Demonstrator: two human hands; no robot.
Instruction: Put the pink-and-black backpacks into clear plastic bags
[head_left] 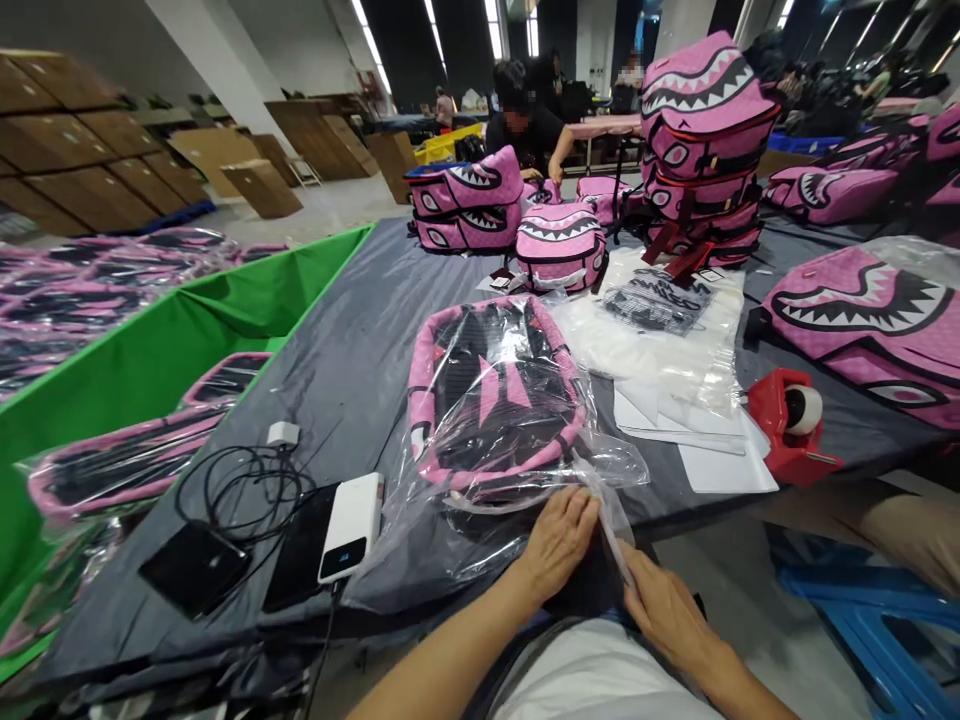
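Observation:
A pink and black backpack [469, 385] lies back side up inside a clear plastic bag [442, 550] on the table in front of me. The loose mouth of the bag spreads toward my body. My left hand [561, 540] rests at the near right of the backpack, its fingers curled together on the bag's edge. Lower and to the right, my right hand [664, 600] pinches a gathered strip of the same bag between thumb and fingers. The plastic is pulled into a fold between the two hands.
A red tape dispenser [784, 425], white paper sheets [724, 460] and a stack of plastic bags [645, 350] lie right. Left are a power bank [351, 525], cables [247, 480] and a green-walled bin [202, 320] of bagged backpacks. Stacked backpacks [701, 150] and a person [525, 130] are beyond.

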